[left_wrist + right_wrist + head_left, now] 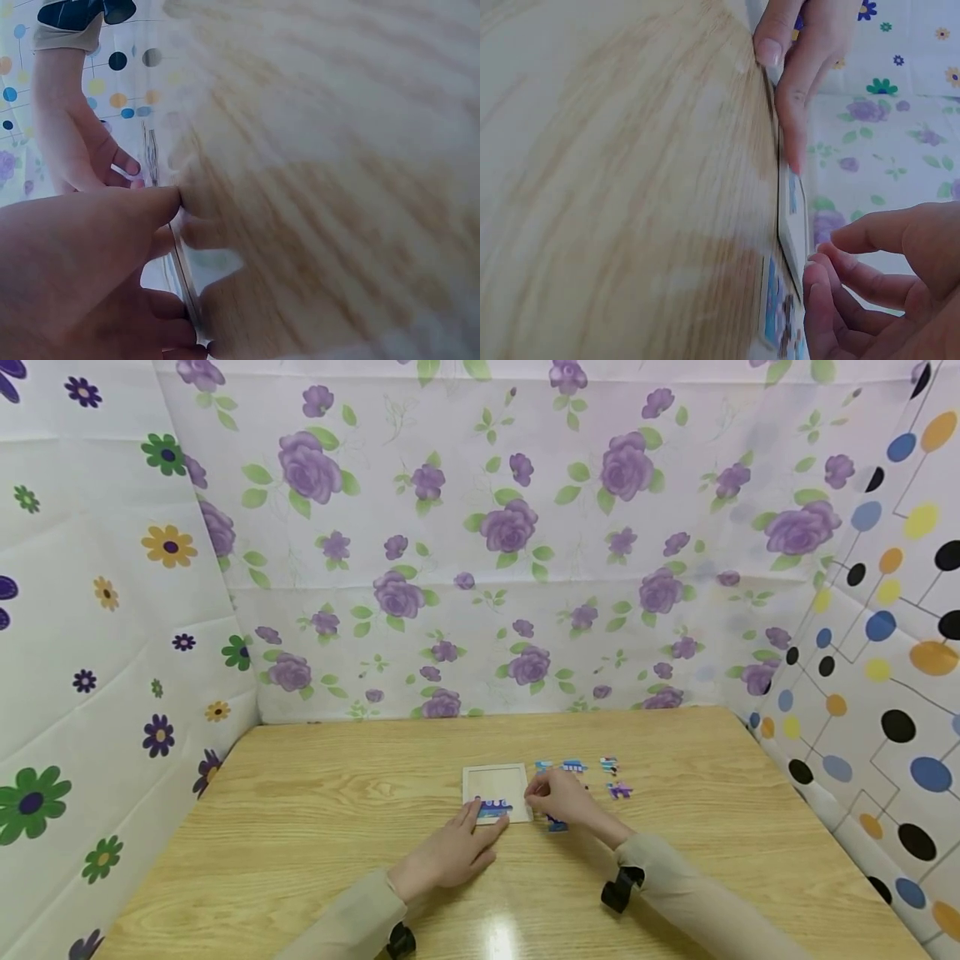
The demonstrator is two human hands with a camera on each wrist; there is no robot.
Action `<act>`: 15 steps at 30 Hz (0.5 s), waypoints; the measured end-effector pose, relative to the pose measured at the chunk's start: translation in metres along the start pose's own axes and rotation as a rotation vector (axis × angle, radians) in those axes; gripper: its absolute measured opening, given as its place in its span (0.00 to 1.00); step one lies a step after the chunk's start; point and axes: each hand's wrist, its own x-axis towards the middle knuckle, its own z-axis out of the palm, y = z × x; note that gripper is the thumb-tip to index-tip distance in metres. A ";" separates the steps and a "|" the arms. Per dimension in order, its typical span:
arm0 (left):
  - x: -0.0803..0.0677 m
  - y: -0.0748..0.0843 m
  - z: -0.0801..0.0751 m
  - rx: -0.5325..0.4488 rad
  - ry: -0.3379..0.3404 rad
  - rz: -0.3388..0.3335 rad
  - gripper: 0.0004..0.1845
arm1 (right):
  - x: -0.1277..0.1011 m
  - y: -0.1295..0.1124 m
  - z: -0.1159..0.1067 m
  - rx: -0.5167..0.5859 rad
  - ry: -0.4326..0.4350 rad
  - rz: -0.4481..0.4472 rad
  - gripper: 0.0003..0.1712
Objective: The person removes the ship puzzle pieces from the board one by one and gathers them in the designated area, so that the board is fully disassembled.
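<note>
A small white puzzle tray (497, 783) lies flat on the wooden table (315, 827), with a few blue pieces (493, 811) set along its near edge. My left hand (453, 852) lies on the table with its fingers stretched out to the tray's near-left corner, touching it (795, 82). My right hand (558, 800) sits at the tray's right edge. Its fingers (832, 289) are loosely curled and their tips touch the rim, with no piece visible between them. In the left wrist view the tray (184, 277) shows edge-on, under that hand.
Loose puzzle pieces lie right of the tray: two blue ones (573, 766) at the back, one (609, 765) further right, a purple one (620, 790), and a blue one (557, 825) under my right wrist. Flowered cloth walls (480, 543) enclose the table on three sides.
</note>
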 end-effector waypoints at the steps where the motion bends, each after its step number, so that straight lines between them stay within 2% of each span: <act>1: 0.000 0.000 0.000 0.004 0.003 0.002 0.28 | 0.000 -0.002 0.000 0.003 -0.007 -0.003 0.03; 6: -0.001 0.000 -0.002 0.011 0.004 0.011 0.26 | 0.005 -0.008 0.004 0.032 -0.039 -0.063 0.02; 11: -0.002 0.000 -0.005 0.027 -0.006 0.019 0.27 | 0.013 -0.009 0.011 0.065 -0.109 -0.120 0.06; 15: 0.000 -0.003 -0.006 0.034 -0.015 0.053 0.27 | 0.019 -0.007 0.017 0.059 -0.158 -0.139 0.10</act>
